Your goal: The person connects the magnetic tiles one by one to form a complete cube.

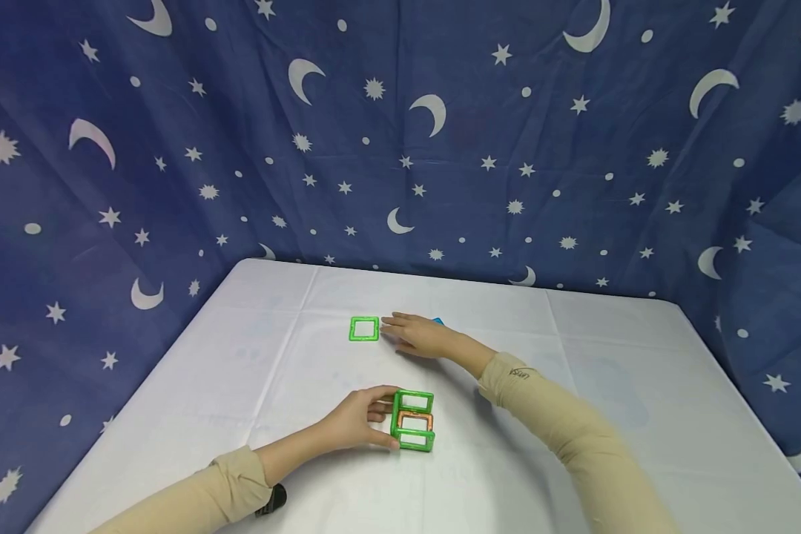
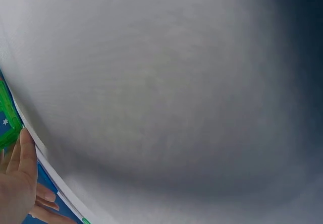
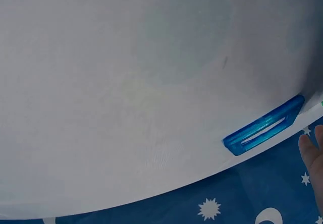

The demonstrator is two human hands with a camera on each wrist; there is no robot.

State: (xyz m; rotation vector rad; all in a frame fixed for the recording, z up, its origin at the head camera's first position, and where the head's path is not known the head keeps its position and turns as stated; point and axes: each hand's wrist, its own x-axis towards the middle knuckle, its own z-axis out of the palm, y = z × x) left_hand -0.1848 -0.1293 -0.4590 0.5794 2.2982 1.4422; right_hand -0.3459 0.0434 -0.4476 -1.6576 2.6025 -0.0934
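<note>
In the head view, low and just left of centre, the left hand point(image 1: 357, 423) curls its fingers and thumb round the left side of a small block of magnetic frame tiles point(image 1: 414, 421), grasping it where it stands on the white table point(image 1: 254, 371). The block is built of green square frames with one orange frame between them; its open faces show from above, and its longer run goes from the near edge of the table toward the far edge. In the left wrist view only the thumb side of this hand point(image 2: 17, 183) shows at the lower left, against a green tile edge point(image 2: 7, 118). Above it in the head view, near the middle of the frame, the right hand point(image 1: 417, 335) lies palm down on the table with its fingers stretched out and relaxed, holding nothing; the fingertips point left and come just beside a single green square tile point(image 1: 363, 328) that lies flat. A blue tile point(image 1: 437, 321) peeps out behind the hand; in the right wrist view it lies flat at the lower right point(image 3: 265, 125), its long axis slanting up toward the right, close by the fingertips point(image 3: 314, 156). A dark blue cloth with moons and stars point(image 1: 400, 133) hangs behind the table.
</note>
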